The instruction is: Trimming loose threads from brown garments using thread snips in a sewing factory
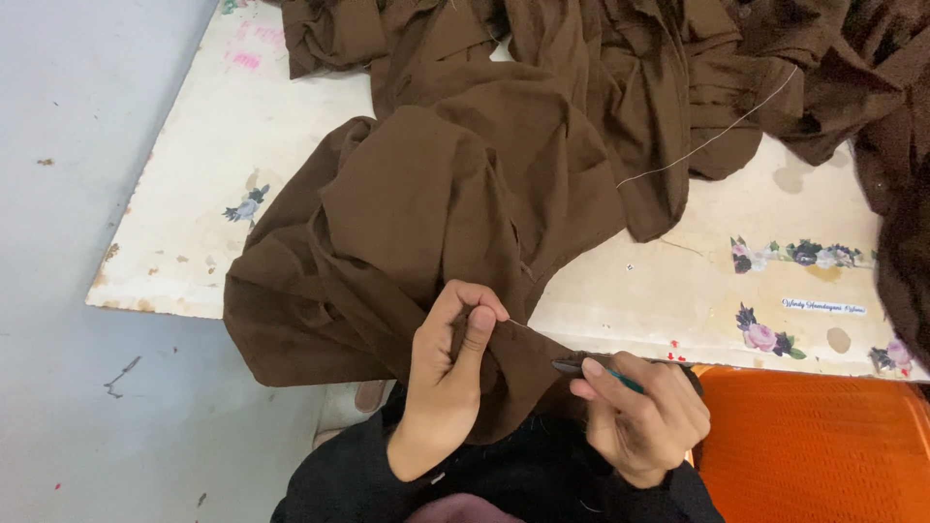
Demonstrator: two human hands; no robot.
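Left hand (448,373): closed in a pinch; thumb and fingers pin a fold of the brown cloth (436,213), a fine thread running out from the pinch toward the other hand.
Right hand (644,416): closed around a small dark tool with a teal handle (596,371); its tip points toward the left-hand pinch, just short of it.
Cloth at grip: the pinched fold hangs between both hands, draped down onto black sleeves (504,479); the bulk rises away beyond the left hand.
Open room: bare grey floor (68,291) lies outward of the left hand; an orange woven surface (823,446) sits just outward of the right hand.
Board edge: a cream board with flower prints (678,281) starts just beyond the hands; near edge chipped and stained.
Far cloth: matte, creased, piled in loose folds across the board's far side.
Loose thread (707,140): pale, thin, lying over the far folds, well beyond the right hand.
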